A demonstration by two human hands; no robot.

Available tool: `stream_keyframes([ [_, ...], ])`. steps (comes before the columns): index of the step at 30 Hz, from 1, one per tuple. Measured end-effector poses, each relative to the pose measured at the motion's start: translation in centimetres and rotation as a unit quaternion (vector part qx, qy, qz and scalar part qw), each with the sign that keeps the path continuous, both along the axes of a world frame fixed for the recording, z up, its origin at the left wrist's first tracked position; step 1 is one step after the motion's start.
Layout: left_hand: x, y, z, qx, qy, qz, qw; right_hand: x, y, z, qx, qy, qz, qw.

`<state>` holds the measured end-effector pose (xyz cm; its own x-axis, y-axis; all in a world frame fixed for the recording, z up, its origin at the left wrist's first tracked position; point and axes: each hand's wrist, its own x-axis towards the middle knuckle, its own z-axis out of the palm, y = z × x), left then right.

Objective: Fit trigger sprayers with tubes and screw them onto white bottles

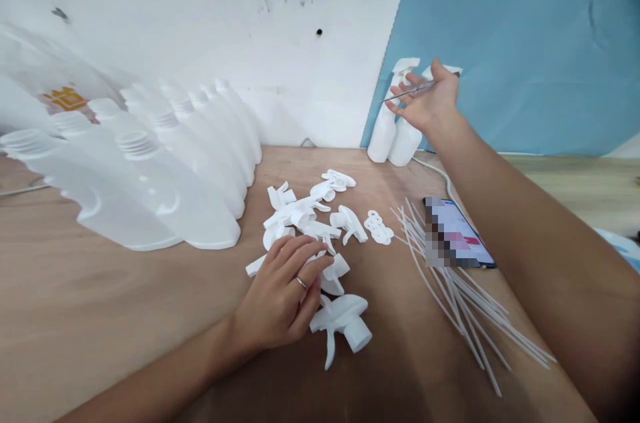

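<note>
My left hand (287, 289) rests with bent fingers over the near part of a pile of white spray triggers (303, 209); its fingertips touch a trigger, and what lies under the palm is hidden. One more trigger (345, 323) lies just right of that hand. Raised at the back right, my right hand (425, 96) has a thin pointed metal tool (413, 91) lying across its palm, held near the thumb, with the other fingers spread. Behind this hand stand two white spray bottles (384, 133) with triggers fitted.
Many open white bottles (185, 189) stand in rows at the left. Small white rings (379, 228) lie right of the triggers. Thin white tubes (463, 303) are spread beside a phone (463, 236) under my right forearm. A cable (435, 168) runs behind the phone.
</note>
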<state>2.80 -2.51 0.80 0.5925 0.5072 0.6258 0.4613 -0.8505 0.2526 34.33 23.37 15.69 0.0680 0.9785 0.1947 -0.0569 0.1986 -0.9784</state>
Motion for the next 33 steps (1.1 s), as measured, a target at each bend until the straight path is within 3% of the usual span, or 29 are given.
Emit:
stream_keyframes([
  [3,-0.1,0.3,1.0,-0.015,-0.022,0.010,1.000,-1.5,-3.1,0.4,0.038,0.017,0.053,0.998],
  [7,0.0,1.8,3.4,-0.036,-0.032,0.036,0.998,-4.3,-9.6,1.1,0.073,0.046,0.128,0.988],
  [10,0.9,3.5,5.7,-0.125,-0.065,0.068,0.988,-6.4,-14.9,1.7,0.090,0.040,0.170,0.981],
  [12,1.8,4.3,7.0,-0.219,-0.142,0.040,0.964,-7.6,-17.8,2.0,0.083,0.056,0.223,0.970],
  [15,3.2,4.6,8.4,-0.345,-0.263,-0.039,0.900,-9.1,-20.7,2.0,0.030,0.065,0.270,0.960],
  [18,3.9,4.0,8.9,-0.417,-0.306,-0.083,0.852,-9.9,-21.7,1.6,0.010,0.081,0.284,0.955],
  [22,3.5,3.1,8.8,-0.498,-0.296,-0.027,0.814,-9.0,-21.2,1.1,0.028,0.088,0.350,0.932],
  [24,3.0,3.0,8.9,-0.536,-0.327,-0.021,0.778,-7.9,-20.5,0.9,0.029,0.077,0.322,0.943],
  [28,2.1,3.2,10.0,-0.594,-0.366,-0.076,0.712,-6.8,-19.1,0.0,-0.007,0.063,0.209,0.976],
  [30,1.9,3.3,10.5,-0.631,-0.350,-0.083,0.688,-7.1,-18.7,-0.7,-0.022,0.039,0.204,0.978],
  [33,1.7,3.4,10.5,-0.679,-0.301,-0.085,0.664,-8.4,-18.6,-1.9,-0.052,0.000,0.256,0.965],
])
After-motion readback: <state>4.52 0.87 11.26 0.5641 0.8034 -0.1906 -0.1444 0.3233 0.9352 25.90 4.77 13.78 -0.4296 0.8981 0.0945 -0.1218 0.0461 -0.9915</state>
